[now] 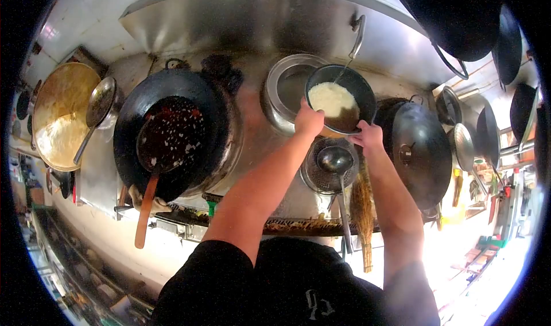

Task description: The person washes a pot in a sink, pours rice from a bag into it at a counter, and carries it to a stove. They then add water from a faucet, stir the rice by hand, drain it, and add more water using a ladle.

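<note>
A black bowl-like pan (368, 93) is tilted between my hands, under a curved tap (358, 39). Water seems to run in a thin stream from the tap into it. Pale, wet grainy food (332, 98) lies inside, with murky liquid at its lower side. My left hand (309, 121) is closed on the pan's near-left rim. At the near-right rim my right hand (368, 136) grips it, thumb toward the inside. A round metal pot (275, 96) stands partly behind the pan. Just below the pan, a ladle (335, 160) rests over a perforated metal strainer (313, 174).
A black wok (127, 136) on the left holds a wooden-handled tool (147, 211) and dark, white-flecked contents. To the right stands another dark wok (425, 153). A bristle brush (361, 211) hangs at the counter edge. A ladle (102, 105) lies by a large yellowish pan (63, 116).
</note>
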The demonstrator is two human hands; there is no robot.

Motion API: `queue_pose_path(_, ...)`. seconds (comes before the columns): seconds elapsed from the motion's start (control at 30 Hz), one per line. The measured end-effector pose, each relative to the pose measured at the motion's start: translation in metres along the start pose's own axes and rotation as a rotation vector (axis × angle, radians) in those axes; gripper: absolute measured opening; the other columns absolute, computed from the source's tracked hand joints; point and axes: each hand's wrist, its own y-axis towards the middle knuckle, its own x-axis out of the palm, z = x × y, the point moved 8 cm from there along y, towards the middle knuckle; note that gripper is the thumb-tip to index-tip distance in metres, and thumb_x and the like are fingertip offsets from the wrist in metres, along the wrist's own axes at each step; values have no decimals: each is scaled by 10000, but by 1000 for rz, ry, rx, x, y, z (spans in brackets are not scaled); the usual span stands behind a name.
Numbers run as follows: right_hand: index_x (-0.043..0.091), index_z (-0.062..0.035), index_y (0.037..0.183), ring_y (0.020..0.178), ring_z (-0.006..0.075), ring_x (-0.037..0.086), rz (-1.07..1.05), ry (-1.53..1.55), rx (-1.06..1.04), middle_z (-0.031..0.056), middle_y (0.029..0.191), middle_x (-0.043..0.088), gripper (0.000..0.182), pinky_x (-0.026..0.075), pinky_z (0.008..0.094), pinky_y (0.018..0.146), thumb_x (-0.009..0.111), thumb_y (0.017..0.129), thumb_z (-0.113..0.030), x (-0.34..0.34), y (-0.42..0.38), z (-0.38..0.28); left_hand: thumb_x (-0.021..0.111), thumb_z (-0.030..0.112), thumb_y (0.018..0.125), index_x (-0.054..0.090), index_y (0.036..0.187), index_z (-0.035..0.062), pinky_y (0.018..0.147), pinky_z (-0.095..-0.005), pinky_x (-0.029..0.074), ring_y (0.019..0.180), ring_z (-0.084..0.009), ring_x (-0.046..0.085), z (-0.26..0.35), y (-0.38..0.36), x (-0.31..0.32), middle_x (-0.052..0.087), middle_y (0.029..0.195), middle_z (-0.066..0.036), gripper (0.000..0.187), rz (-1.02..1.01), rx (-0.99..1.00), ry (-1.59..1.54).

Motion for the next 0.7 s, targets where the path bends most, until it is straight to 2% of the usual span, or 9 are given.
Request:
queue_pose_path(0.03,499,80,868,592,267,629,11,-4,-21,177,783,592,193,580,344,540,550,801,-94,0,-4,-7,585,143,755,357,1320,62,813,-456,502,949,-366,620,-3,5,2,623,1058,-218,615,-2,2,0)
queue_pose_path(0.1,507,79,827,574,247,614,12,-42,-62,160,753,582,181,566,335,512,559,794,-91,1,-7,-21,563,95,750,443,1237,58,622,-423,560,790,-308,651,-12,7,18,636,977,-162,504,-226,-168,-434)
queue_pose_path(0.13,516,77,786,557,227,599,14,-78,-99,144,723,572,174,551,327,485,568,787,-88,0,-10,-28,539,55,749,492,1176,73,482,-363,551,663,-241,628,-16,5,20,616,960,-110,430,-211,-230,-517)
queue_pose_path(0.23,526,72,730,539,193,575,68,-225,-187,126,696,567,180,512,301,449,582,780,-92,-7,-21,-53,560,38,785,452,1190,101,611,-414,585,794,-239,593,-8,-3,29,566,997,-90,424,-286,-235,-600)
queue_pose_path(0.37,544,81,742,534,176,568,137,-323,-252,110,691,574,187,486,281,445,588,779,-97,-22,-27,-66,552,20,795,438,1201,93,627,-408,588,860,-245,597,-9,1,54,559,1061,-97,427,-338,-243,-695)
queue_pose_path(0.47,573,66,803,605,161,588,122,-191,-267,92,740,595,157,508,273,511,579,794,-90,-29,-18,-57,544,7,798,429,1214,104,655,-404,590,918,-256,599,1,8,63,557,1114,-105,442,-371,-192,-755)
queue_pose_path(0.53,590,40,858,676,150,594,106,-59,-248,64,788,607,134,523,283,579,573,807,-83,-30,-6,-44,545,-7,760,453,1212,117,582,-355,515,840,-218,588,12,11,53,596,1004,-80,478,-309,-148,-710)
queue_pose_path(0.63,594,12,895,729,149,589,56,106,-221,51,833,613,124,530,300,640,567,819,-83,-23,6,-31,551,-8,760,452,1227,110,536,-339,488,829,-205,586,17,22,51,599,1008,-80,491,-286,-100,-746)
queue_pose_path(0.7,590,10,901,726,150,583,34,128,-191,52,834,605,128,530,306,654,571,817,-85,-15,8,-29,547,-12,767,409,1287,133,570,-337,516,871,-210,598,21,28,42,593,1055,-86,557,-294,-59,-648)
